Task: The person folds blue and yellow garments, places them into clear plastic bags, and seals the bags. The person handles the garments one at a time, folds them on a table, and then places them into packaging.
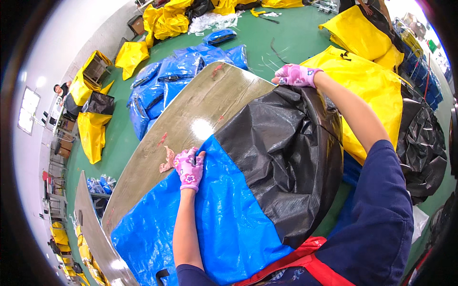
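A large sheet of shiny coated fabric, blue on one part and black on the other, lies creased over the wooden tabletop [191, 102]. My left hand [189, 168], in a pink flowered glove, is closed on the far edge of the blue part [224, 209]. Beside its fingers lies a crumpled pinkish scrap [167, 160]. My right hand [296, 76], gloved alike, grips the far corner of the black part [281, 143] at the table's right end. The black part bulges and hangs over the right edge there.
Blue plastic-wrapped packages [181, 66] are piled on the green floor beyond the table. Yellow sheets [362, 95] spread at the right, near black crumpled material [420, 138]. More yellow material [167, 21] lies at the back. A second tabletop [88, 224] stands at the left.
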A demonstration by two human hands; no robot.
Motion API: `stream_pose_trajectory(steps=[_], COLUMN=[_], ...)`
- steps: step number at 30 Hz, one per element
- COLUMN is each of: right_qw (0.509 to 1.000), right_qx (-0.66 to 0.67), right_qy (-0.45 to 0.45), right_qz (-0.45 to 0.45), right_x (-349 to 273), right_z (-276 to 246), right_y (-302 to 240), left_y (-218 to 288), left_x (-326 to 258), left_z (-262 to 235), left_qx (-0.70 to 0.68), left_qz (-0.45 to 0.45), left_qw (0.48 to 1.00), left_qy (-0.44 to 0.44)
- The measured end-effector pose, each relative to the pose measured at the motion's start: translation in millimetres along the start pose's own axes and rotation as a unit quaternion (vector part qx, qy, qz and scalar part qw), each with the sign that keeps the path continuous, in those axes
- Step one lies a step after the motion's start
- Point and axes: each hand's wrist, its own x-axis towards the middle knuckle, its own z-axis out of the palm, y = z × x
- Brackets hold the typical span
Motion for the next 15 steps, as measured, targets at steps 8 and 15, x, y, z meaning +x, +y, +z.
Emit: stream_pose_trajectory(steps=[8,15], right_qw=[0.985,0.934], right_qx=[-0.159,-0.198], right_qy=[0.045,0.192], right_qz=[0.046,0.228], right_x=[3,-32], right_z=[27,11], right_y=[-1,100], left_y=[2,14], left_x=[-4,7], left_z=[20,11], left_qx=[0.015,0.049], left_qz=[0.015,0.025], left_qw=[0.997,0.998], left_qy=[0.081,0.037])
